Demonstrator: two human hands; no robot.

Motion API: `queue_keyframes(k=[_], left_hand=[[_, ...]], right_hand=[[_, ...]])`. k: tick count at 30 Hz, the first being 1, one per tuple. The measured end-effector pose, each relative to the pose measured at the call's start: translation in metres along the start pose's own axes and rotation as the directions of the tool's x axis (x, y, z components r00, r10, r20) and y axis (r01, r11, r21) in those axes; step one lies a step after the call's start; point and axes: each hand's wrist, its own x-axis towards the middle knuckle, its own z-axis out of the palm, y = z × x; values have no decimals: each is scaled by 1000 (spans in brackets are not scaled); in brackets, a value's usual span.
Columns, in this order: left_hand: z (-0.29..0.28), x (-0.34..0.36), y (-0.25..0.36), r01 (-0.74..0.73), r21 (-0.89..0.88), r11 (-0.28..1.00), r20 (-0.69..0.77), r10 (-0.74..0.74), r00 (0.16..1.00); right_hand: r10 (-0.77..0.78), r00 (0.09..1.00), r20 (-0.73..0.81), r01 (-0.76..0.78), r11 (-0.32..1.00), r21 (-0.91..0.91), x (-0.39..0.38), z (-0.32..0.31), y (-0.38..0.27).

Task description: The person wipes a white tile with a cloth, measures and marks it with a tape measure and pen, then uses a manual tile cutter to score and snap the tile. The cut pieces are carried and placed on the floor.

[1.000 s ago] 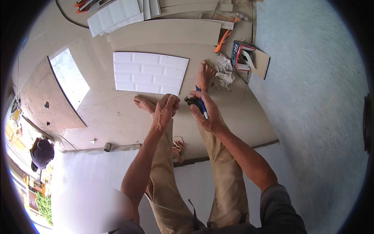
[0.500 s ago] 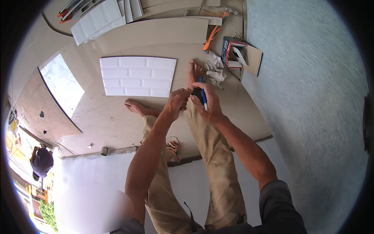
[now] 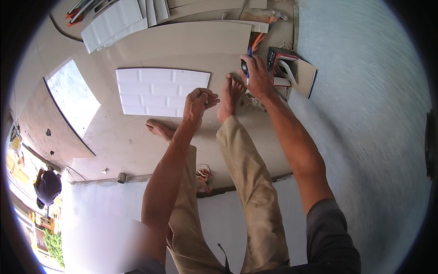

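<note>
The right hand (image 3: pixel 258 77), gripping a blue pen (image 3: pixel 249 66), has reached out toward the open box (image 3: pixel 294 72) by the wall; the left hand (image 3: pixel 198 101) has parted from it, clenched empty beside the white tile (image 3: pixel 159 91).

1. A white brick-pattern tile panel (image 3: pixel 160 92) is lying flat on the beige tiled floor (image 3: pixel 137 146).
2. Long white tile strips (image 3: pixel 119 20) are lying stacked near the top edge, with orange-handled tools (image 3: pixel 75 11) sitting just beside them.
3. An open cardboard box (image 3: pixel 299 73) is resting against the grey-blue wall (image 3: pixel 365 114).
4. A crumpled rag (image 3: pixel 204 179) is lying by the floor's edge, near a small grey cylinder (image 3: pixel 121 177).
5. Bright sunlight is falling on one floor tile (image 3: pixel 73 98).
</note>
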Motion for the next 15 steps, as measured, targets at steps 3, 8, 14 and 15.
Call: queue_keyframes(k=[3,8,14,15], left_hand=[[0,4,11,-23,-40,999,-35,21,999],[-1,20,12,0,-69,998,-119,-8,993],[-6,30,7,-52,-218,975,-77,36,996],[-7,30,7,-59,-260,964,-91,36,995]], right_hand=[[-164,978,126,169,985,-29,-9,16,5],[-307,920,242,344,930,-127,-8,41,7],[-263,947,184,283,955,-91,8,50,8],[-271,949,159,288,953,-96,9,45,2]])
